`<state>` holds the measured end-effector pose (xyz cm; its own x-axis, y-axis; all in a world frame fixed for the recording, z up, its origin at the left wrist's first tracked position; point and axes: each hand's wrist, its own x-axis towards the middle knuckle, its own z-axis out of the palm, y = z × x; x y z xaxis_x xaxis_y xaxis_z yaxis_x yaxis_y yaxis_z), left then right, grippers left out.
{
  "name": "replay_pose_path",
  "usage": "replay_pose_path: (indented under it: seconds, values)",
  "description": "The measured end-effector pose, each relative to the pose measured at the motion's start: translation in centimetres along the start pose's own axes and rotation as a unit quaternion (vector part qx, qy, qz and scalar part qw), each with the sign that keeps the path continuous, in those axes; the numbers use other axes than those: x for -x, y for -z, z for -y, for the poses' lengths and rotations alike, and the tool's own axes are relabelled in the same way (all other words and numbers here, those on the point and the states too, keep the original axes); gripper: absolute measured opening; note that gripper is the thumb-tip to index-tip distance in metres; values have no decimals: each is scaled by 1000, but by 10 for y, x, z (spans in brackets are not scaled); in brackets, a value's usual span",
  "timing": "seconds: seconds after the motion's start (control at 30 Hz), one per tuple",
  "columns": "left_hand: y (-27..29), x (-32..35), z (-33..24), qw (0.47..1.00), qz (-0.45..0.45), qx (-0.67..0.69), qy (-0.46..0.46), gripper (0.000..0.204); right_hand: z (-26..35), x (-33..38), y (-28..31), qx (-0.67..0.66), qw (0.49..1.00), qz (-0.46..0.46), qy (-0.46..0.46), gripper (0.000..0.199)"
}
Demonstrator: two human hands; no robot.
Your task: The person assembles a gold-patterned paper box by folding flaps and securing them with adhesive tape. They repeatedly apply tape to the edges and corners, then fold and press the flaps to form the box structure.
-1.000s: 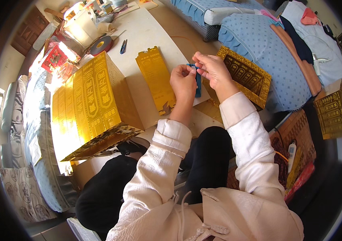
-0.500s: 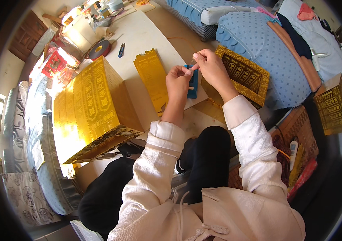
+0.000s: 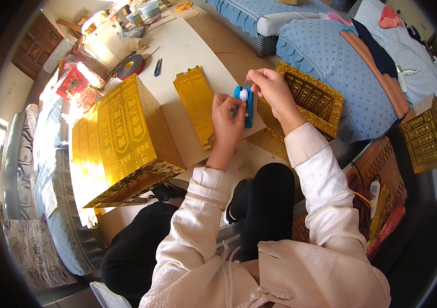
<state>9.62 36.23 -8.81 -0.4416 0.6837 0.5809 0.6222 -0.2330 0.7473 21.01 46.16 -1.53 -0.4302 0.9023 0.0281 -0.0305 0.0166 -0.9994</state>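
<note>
My left hand (image 3: 226, 117) grips a small blue tape dispenser (image 3: 244, 102) over the white table (image 3: 187, 51). My right hand (image 3: 271, 86) is pinched on the thin strip of tape coming up out of the dispenser's top. Just left of the hands a flat gold-printed card (image 3: 196, 101) lies on the table. An open gold box lid (image 3: 313, 97) sits right behind my right hand, at the table's right edge.
A tall stack of gold-printed folded boxes (image 3: 121, 138) stands at the left. A dark tape roll (image 3: 130, 65) and a dark small tool (image 3: 157, 66) lie farther back. A blue patterned cushion (image 3: 341, 61) and another gold box (image 3: 426, 134) are at the right.
Both hands have shifted slightly and the dispenser now shows fully between them. My right hand has lifted up and away, with the tape strip drawn out from the dispenser.
</note>
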Motion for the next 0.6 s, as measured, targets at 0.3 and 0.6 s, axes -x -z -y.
replay_pose_path:
  seconds: [0.3,0.6]
  values:
    - [17,28,-14,999,32,10,38,20,5,26,-15,-64,998,-7,-18,23]
    - [19,31,-6,996,37,44,61,28,-28,86,-36,-160,981,-59,-89,24]
